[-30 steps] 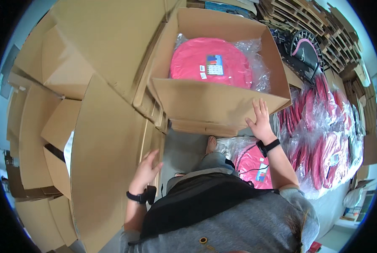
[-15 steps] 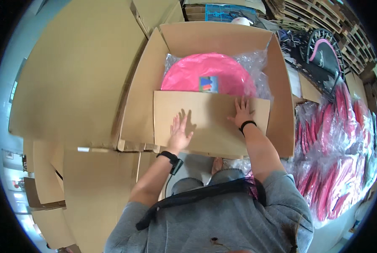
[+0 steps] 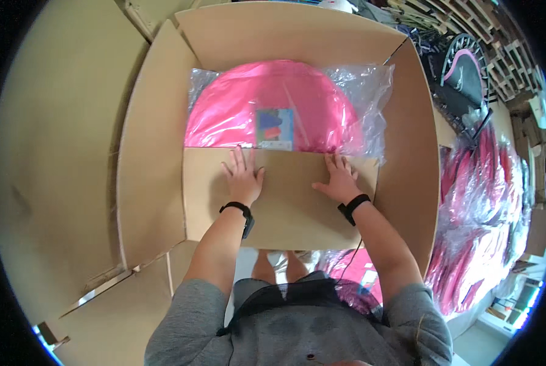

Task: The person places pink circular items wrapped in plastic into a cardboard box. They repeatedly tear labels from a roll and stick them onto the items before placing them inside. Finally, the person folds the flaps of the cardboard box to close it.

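Observation:
A large open cardboard box (image 3: pixel 407 146) is in front of me. Its near panel (image 3: pixel 291 210) lies over the near part of the contents. On that panel rests my left hand (image 3: pixel 244 182), palm down with fingers spread, the tips close to its far edge. My right hand (image 3: pixel 341 183) presses flat on the same panel farther right, fingers apart and likewise by the edge. Beyond it shows a round pink item (image 3: pixel 221 110) in clear plastic (image 3: pixel 364 91), with a small picture card (image 3: pixel 275 129) on it. The item's near part is hidden under the panel.
Tall cardboard (image 3: pixel 59 140) stands along the left. Bagged pink goods (image 3: pixel 474 262) are heaped at the right, near a black round frame with pink trim (image 3: pixel 462 70). Wooden pallets (image 3: pixel 492 49) are at the far right. Another pink wrapped item (image 3: pixel 358 268) lies near my legs.
My left hand has moved forward to the panel's far edge; the right has stayed near that edge. The view has come closer to the box, and more of the pink item shows.

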A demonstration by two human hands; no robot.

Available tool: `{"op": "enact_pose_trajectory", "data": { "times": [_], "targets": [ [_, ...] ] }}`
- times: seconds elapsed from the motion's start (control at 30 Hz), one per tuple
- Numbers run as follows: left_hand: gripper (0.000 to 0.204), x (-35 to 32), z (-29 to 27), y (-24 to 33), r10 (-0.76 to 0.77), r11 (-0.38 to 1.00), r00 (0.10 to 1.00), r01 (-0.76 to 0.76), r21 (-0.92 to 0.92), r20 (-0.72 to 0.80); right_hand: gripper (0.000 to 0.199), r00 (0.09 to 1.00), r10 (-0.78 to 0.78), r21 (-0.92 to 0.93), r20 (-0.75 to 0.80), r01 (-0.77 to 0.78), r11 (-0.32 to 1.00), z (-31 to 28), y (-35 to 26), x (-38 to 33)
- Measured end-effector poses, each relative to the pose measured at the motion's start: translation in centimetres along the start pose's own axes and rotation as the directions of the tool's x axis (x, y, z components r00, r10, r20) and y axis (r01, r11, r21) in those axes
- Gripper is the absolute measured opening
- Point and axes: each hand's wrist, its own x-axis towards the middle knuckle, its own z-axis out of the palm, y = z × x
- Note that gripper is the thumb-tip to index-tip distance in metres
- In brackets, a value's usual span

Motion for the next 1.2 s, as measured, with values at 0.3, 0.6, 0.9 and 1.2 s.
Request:
{"op": "enact_pose_trajectory", "data": {
  "times": [0.3,0.6,0.9,1.2],
  "targets": [
    [0.061,0.9,1.6,0.2,0.005,1.000,0.999,-0.006,0.020,0.042,0.077,0.872,0.471,0.658,-0.131,-0.279,0.699,4.0,17.7,18.1],
    [0.063,1.3,3.9,-0.3,-0.051,0.995,0.975,0.031,0.095,0.215,0.049,0.924,0.255,0.755,0.284,-0.380,0.535,5.6,21.6,21.9],
    [0.063,1.5,3.6,-0.6,-0.096,0.995,0.972,0.088,0.047,0.216,0.049,0.927,0.264,0.736,-0.265,0.018,0.677,-12.8,8.2,9.9],
    [0.063,1.8,3.7,-0.6,-0.090,0.994,0.957,0.069,0.084,0.277,0.066,0.931,0.226,0.892,0.287,-0.346,0.290,-0.8,17.6,27.6]
  ]
}}
